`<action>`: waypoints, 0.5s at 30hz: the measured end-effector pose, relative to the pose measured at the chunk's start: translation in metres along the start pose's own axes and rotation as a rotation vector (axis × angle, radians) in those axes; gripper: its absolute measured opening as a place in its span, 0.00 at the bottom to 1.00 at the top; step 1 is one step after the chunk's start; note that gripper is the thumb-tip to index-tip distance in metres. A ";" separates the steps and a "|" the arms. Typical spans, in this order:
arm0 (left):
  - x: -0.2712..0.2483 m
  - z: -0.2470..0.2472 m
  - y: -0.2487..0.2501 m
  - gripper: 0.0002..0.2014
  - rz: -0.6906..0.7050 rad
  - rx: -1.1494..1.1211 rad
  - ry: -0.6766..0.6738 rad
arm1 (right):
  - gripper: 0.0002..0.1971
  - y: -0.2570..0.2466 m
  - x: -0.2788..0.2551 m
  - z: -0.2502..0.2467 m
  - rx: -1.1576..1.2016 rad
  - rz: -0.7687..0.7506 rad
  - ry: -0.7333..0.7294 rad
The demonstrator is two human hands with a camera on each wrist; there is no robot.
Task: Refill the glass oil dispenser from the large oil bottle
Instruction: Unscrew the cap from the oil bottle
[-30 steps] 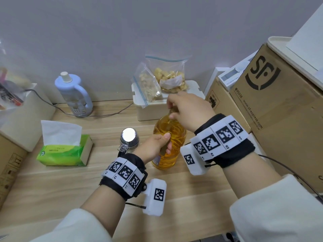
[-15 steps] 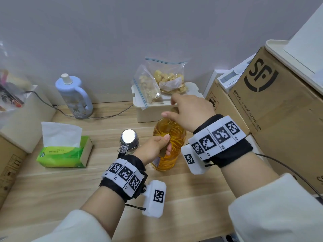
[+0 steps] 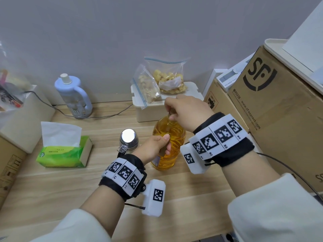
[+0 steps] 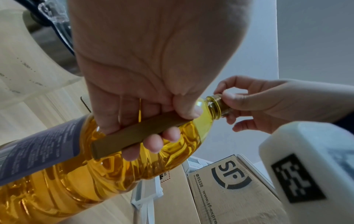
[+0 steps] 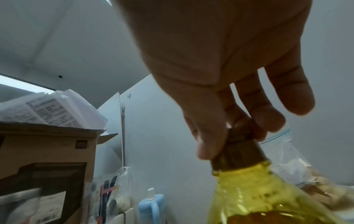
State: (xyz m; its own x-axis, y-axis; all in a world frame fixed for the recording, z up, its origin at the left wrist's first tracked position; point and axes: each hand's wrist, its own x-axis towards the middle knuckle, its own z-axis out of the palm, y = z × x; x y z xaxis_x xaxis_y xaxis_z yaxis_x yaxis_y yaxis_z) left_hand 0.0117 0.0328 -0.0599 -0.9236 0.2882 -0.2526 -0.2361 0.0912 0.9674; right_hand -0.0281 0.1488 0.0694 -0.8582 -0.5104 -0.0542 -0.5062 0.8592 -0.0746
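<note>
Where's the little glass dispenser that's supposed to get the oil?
In the head view, the glass oil dispenser stands mid-table, just left of the large oil bottle, behind the left hand.

A pale grey wall [image 3: 104, 32] backs the light wooden surface [image 3: 52, 186]; cardboard boxes [image 3: 279, 119] stand stacked at right.

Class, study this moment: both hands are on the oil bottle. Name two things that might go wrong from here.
1. The bottle is nearly full; once the right hand frees the cap, a squeeze from the left hand might spill oil.
2. The dispenser stands close beside the left hand and could get knocked.
</note>
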 end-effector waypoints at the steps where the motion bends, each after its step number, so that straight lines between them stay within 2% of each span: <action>1: 0.000 0.000 0.000 0.23 0.000 -0.002 0.004 | 0.07 0.001 0.000 -0.001 0.006 -0.012 -0.009; 3: -0.001 0.000 0.000 0.23 0.002 0.002 0.009 | 0.09 0.001 -0.001 -0.004 0.019 0.010 0.012; 6: -0.002 0.000 0.002 0.23 -0.004 0.023 0.002 | 0.17 -0.003 0.000 -0.006 -0.021 0.104 0.075; 8: -0.003 -0.001 0.003 0.23 -0.009 0.038 -0.001 | 0.14 -0.003 0.002 -0.005 -0.026 0.088 0.084; 11: -0.003 -0.001 0.003 0.22 -0.006 0.040 0.000 | 0.08 0.002 0.003 -0.007 0.023 -0.017 0.015; 13: -0.003 0.000 0.004 0.23 -0.007 0.046 0.005 | 0.08 0.005 0.002 -0.009 0.071 -0.026 -0.024; 15: -0.003 0.000 0.004 0.23 -0.012 0.045 0.006 | 0.13 0.005 0.002 -0.009 0.086 0.014 -0.019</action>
State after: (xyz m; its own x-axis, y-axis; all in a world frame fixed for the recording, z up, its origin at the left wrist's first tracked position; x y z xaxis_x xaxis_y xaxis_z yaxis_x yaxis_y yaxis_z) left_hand 0.0135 0.0318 -0.0552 -0.9228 0.2809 -0.2639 -0.2334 0.1375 0.9626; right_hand -0.0332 0.1520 0.0774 -0.8628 -0.4999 -0.0751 -0.4845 0.8602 -0.1593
